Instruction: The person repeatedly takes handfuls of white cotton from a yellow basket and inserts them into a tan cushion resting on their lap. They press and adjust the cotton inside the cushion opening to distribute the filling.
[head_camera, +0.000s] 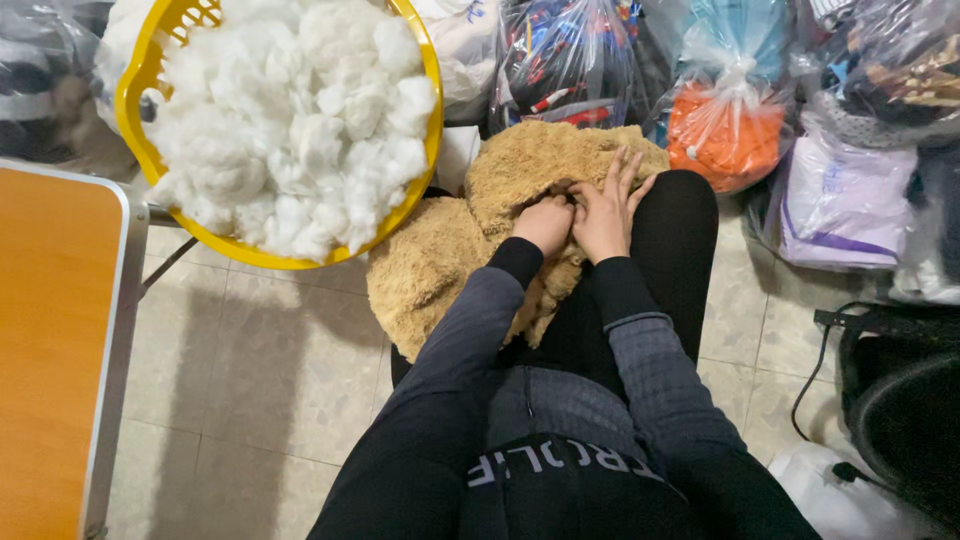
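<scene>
Nearest the camera are the person's dark trousers and grey sleeves, running forward from the lap. Beyond the knees a tan plush toy skin lies across the legs, floppy and partly flat. The left hand is curled shut, its fingers dug into a fold of the plush. The right hand lies pressed flat on the plush just beside it, fingers spread and pointing away.

Far left, a yellow basket heaped with white stuffing rests on the frame of an orange folding table. Along the far side stand plastic bags of coloured goods on a tiled floor.

By the look of it, the step in hand is packing filling into the plush through an opening under the fingers. The next move would likely call for a reach to the basket on the left for another tuft, with the flat hand steadying the fabric.
</scene>
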